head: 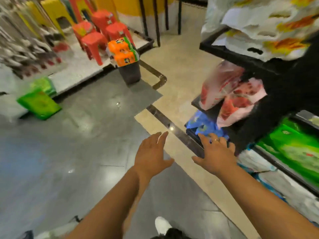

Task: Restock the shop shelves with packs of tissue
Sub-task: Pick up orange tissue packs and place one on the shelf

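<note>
Out front and low with the left hand (151, 152): fingers straight, fanned apart, nothing in it, hovering over the grey floor (77, 144). Same with the right hand (215, 156): spread flat, empty, fingertips at the near edge of the blue pack (203, 125) on the bottom level of the black shelf (222, 47). Touching or just short of it, impossible to say through the blur.

More stock all round: red-and-white packs (231, 95) one level up, green packs (293, 149) to the right, white-and-yellow packs (255, 21) up top. Off the shelf and well apart: a green pack (38, 104) leaning on the floor at left, an orange pack (123, 52) perched on a dark bin (130, 75).

Handling, by the look: light, soft, squashy under thin glossy film, probably slippery. Best taken with flat palms on two opposite sides, or by a carry slot, given one. No pinching at the film, for fear of a tear.

Hard to read: print on every wrapper smeared; right end of the shelf lost behind a dark blurred shape; lowest packs cut off at the picture's edge.
</note>
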Demonstrator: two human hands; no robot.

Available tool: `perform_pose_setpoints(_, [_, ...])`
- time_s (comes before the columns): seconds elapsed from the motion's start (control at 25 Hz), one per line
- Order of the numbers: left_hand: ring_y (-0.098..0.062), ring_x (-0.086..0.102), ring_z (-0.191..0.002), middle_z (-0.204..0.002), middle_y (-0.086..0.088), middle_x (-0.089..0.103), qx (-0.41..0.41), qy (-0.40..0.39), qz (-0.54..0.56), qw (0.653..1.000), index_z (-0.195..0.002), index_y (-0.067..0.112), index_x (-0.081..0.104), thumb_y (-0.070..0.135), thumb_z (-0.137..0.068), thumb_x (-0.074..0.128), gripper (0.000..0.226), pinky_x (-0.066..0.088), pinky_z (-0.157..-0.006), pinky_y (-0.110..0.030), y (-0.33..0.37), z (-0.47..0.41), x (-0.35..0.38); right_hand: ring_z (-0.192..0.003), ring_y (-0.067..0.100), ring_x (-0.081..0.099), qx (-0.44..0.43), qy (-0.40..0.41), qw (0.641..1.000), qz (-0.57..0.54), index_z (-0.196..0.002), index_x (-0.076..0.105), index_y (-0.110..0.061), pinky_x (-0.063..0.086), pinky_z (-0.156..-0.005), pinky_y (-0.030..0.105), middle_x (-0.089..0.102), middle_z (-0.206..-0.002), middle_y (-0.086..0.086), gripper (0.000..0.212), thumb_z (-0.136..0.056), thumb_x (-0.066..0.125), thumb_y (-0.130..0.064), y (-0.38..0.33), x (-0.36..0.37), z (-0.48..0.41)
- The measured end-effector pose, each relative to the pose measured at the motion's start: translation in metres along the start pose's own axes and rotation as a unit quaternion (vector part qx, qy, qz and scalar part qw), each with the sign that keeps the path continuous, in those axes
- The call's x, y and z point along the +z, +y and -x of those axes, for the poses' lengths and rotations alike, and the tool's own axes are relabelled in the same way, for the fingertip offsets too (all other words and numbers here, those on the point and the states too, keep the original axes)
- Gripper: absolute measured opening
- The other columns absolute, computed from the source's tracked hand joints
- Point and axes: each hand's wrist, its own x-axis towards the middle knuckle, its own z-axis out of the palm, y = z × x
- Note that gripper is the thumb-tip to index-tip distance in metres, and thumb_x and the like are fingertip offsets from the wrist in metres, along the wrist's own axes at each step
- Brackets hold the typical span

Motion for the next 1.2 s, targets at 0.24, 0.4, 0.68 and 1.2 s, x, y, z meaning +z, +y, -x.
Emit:
perform_pose_setpoints(0.24, [-0.021, 0.026, -0.141, -0.155, 0.002, 0.026, -0.15, 0.046, -0.024, 0.987, -0.151, 0.029, 0.014, 0.061, -0.081, 0.058, 0.089, 0.025, -0.112, -0.034, -0.199, -0.009, -0.084, -0.126, 0.031, 0.041, -0.197, 0.013, 0.979, 0.046, -0.149, 0.018, -0.029, 0.042, -0.093, 0.041, 0.032, -0.148, 0.006, 0.077, -0.086, 0.046, -0.063, -0.208, -0.031, -0.121])
perform_pose_setpoints(0.4, [-0.023, 0.025, -0.141, -0.155, -0.001, 0.024, -0.251, 0.058, -0.024, 0.966, -0.151, 0.027, 0.012, 0.059, -0.083, 0.058, 0.088, 0.025, -0.114, -0.036, -0.313, -0.039, -0.121, -0.125, 0.031, 0.044, -0.287, 0.015, 0.955, 0.069, -0.151, 0.017, -0.026, 0.045, -0.089, 0.038, 0.035, -0.146, 0.008, 0.076, -0.089, 0.045, -0.061, -0.335, -0.041, -0.214])
perform_pose_setpoints(0.68, [-0.021, 0.029, -0.138, -0.153, 0.002, 0.027, -0.393, 0.081, -0.021, 0.916, -0.152, 0.026, 0.011, 0.058, -0.086, 0.053, 0.084, 0.032, -0.11, -0.036, -0.493, -0.108, -0.201, -0.123, 0.026, 0.046, -0.403, -0.017, 0.907, 0.123, -0.143, 0.033, -0.026, 0.047, -0.09, 0.037, 0.036, -0.144, 0.005, 0.072, -0.086, 0.044, -0.067, -0.55, -0.063, -0.386])
perform_pose_setpoints(1.2, [-0.023, 0.036, -0.134, -0.149, 0.0, 0.034, -0.389, 0.068, -0.039, 0.918, -0.15, 0.025, 0.018, 0.058, -0.084, 0.057, 0.084, 0.032, -0.11, -0.036, -0.84, -0.275, -0.352, -0.12, 0.029, 0.046, -0.427, -0.039, 0.899, 0.09, -0.143, 0.033, -0.024, 0.05, -0.088, 0.042, 0.037, -0.142, 0.008, 0.071, -0.086, 0.05, -0.063, -0.9, -0.108, -0.631])
